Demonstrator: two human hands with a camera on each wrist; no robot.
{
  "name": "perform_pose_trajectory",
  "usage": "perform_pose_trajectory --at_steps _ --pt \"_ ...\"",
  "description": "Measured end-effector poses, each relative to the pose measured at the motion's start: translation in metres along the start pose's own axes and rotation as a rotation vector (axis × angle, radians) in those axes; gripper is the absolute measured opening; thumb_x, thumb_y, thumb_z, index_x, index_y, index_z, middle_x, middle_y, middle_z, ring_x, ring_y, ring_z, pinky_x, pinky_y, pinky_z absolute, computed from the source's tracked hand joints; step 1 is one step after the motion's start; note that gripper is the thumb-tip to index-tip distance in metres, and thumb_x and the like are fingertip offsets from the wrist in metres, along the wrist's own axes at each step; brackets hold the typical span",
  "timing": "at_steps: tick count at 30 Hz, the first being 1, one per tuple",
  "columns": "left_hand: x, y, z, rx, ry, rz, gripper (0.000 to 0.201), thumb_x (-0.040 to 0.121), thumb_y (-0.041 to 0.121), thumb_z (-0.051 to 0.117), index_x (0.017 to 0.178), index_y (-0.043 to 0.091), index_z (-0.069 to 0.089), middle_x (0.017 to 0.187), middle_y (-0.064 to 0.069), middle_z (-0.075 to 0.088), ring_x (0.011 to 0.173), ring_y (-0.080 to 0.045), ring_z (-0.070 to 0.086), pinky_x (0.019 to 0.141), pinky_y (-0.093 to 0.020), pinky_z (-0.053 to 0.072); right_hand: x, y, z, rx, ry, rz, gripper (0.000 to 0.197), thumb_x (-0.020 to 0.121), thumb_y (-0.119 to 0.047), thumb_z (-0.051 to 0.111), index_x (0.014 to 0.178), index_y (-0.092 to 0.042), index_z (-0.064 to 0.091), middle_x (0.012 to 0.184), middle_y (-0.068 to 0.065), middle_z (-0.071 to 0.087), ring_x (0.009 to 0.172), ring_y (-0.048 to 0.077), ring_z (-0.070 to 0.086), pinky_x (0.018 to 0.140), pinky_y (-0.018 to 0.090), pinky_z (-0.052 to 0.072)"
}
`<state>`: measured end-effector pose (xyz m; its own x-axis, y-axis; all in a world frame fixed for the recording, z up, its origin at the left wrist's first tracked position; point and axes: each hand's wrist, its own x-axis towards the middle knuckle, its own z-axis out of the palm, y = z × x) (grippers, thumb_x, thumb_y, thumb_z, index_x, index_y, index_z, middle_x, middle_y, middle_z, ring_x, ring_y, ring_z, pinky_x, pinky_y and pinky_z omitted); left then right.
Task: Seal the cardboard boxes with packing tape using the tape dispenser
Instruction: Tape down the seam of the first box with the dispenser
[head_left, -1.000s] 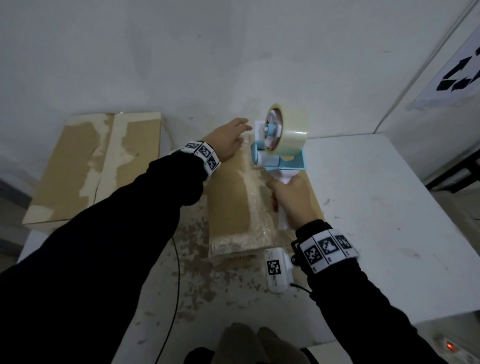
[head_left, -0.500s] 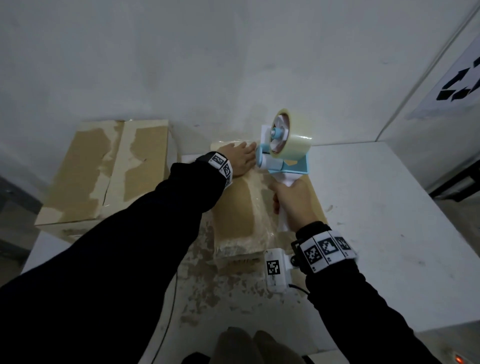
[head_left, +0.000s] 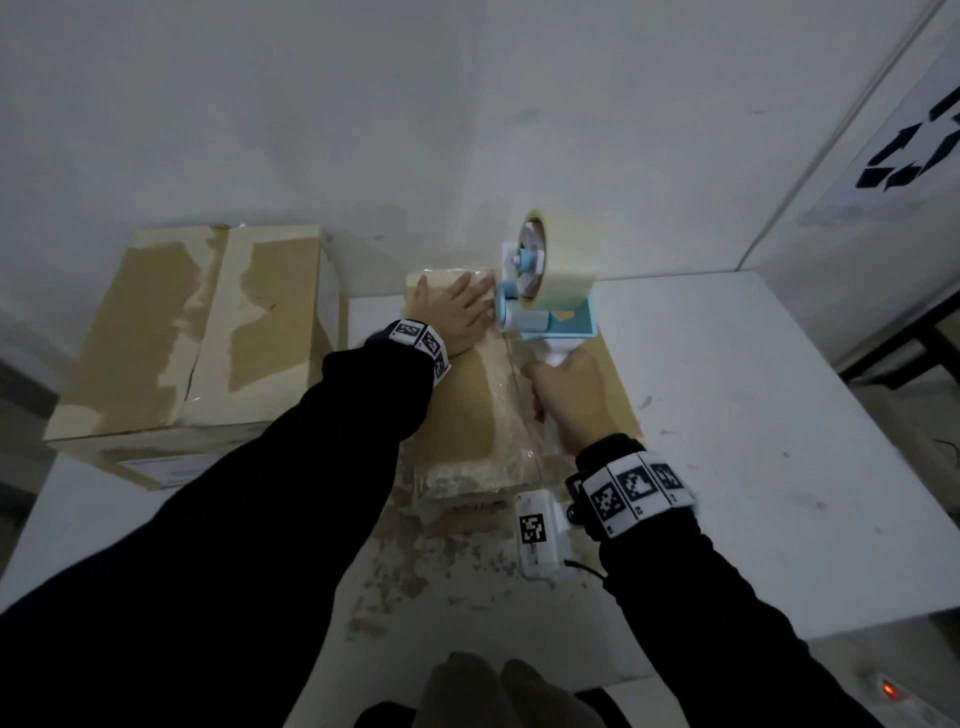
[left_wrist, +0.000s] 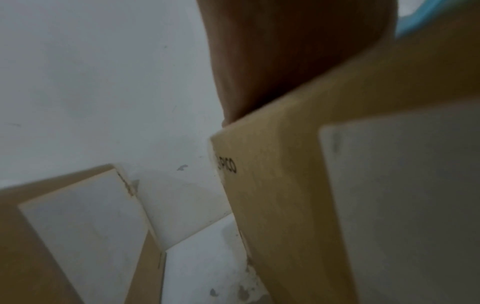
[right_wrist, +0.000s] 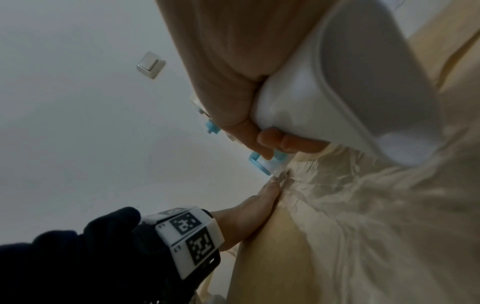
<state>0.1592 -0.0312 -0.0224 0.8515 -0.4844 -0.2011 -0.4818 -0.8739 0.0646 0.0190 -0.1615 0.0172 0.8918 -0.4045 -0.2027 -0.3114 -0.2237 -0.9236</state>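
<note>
Tape dispenser (head_left: 545, 306), blue frame with a white handle and a roll of clear packing tape (head_left: 563, 260) on its hub, stands tilted on the far end of the narrow cardboard box (head_left: 462, 415), just beside the left hand's fingertips. The right hand (head_left: 571, 395) grips the white handle, fingers and thumb wrapped round it, as the right wrist view shows closely. A wrinkled strip of clear tape (head_left: 511, 415) runs along the top of this box under and behind that hand, toward the person. The left hand (head_left: 457, 312) lies flat on the far end of the box top, fingers straight and spread, pressing down. Left of the left arm sits a larger cardboard box (head_left: 187, 343) with torn pale patches on its closed flaps, near the narrow one but apart. Both boxes rest on the white bench (head_left: 753, 415), scuffed in front of the narrow box. Behind the hands rises a white wall (head_left: 363, 130).
</note>
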Motion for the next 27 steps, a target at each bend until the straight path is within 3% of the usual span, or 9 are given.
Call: perform_pose_trajectory --at_steps 3,9,14,21,25,27 --pt "0.000 0.002 0.002 0.020 0.013 -0.009 0.049 0.101 0.038 0.013 0.149 0.030 0.011 0.158 0.014 -0.002 0.146 -0.012 -0.001 0.112 -0.062 -0.002 -0.002 0.000 0.000 -0.015 -0.003 0.004 0.017 0.080 -0.011 0.059 0.064 -0.006 0.054 0.055 0.008 0.053 0.042 0.019 0.048 0.040 0.023 0.038" --pt "-0.001 0.006 -0.001 0.072 0.008 -0.032 0.049 0.101 0.035 0.013 0.149 0.027 0.015 0.158 0.012 0.000 0.146 -0.014 0.002 0.111 -0.062 0.000 -0.010 -0.003 -0.001 0.033 0.002 0.006 0.027 0.081 -0.008 0.059 0.056 -0.011 0.050 0.049 0.005 0.050 0.039 0.019 0.046 0.043 0.025 0.038" --pt "-0.001 0.008 -0.001 0.195 -0.018 -0.018 0.054 0.100 0.040 0.018 0.149 0.022 0.010 0.159 0.004 -0.001 0.146 -0.021 0.003 0.112 -0.062 0.004 -0.017 -0.001 0.000 0.019 0.001 0.007 0.025 0.081 -0.008 0.059 0.058 -0.011 0.050 0.051 0.005 0.051 0.041 0.020 0.047 0.043 0.026 0.039" --pt "-0.002 0.006 -0.001 0.226 -0.040 -0.019 0.063 0.097 0.044 0.024 0.150 0.017 0.001 0.159 -0.001 -0.004 0.147 -0.022 -0.001 0.117 -0.051 0.005 -0.030 0.002 0.000 0.027 0.001 0.001 0.020 0.081 -0.008 0.058 0.063 -0.011 0.051 0.057 0.008 0.052 0.043 0.020 0.047 0.040 0.022 0.036" --pt "-0.008 0.010 -0.004 0.061 0.018 -0.043 0.051 0.099 0.038 0.019 0.149 0.027 0.013 0.159 0.006 0.003 0.147 -0.018 0.002 0.114 -0.058 -0.002 -0.051 0.013 -0.008 0.091 -0.012 0.011 0.024 0.081 -0.006 0.057 0.060 -0.013 0.048 0.051 0.004 0.046 0.042 0.020 0.044 0.040 0.022 0.036" --pt "-0.006 0.010 -0.008 0.061 -0.016 -0.048 0.048 0.100 0.041 0.015 0.148 0.037 0.009 0.158 0.011 -0.001 0.147 -0.016 0.000 0.112 -0.061 -0.003 -0.063 0.022 -0.016 0.135 -0.011 0.036 0.026 0.080 -0.006 0.058 0.058 -0.013 0.048 0.046 0.002 0.044 0.041 0.021 0.043 0.045 0.027 0.038"
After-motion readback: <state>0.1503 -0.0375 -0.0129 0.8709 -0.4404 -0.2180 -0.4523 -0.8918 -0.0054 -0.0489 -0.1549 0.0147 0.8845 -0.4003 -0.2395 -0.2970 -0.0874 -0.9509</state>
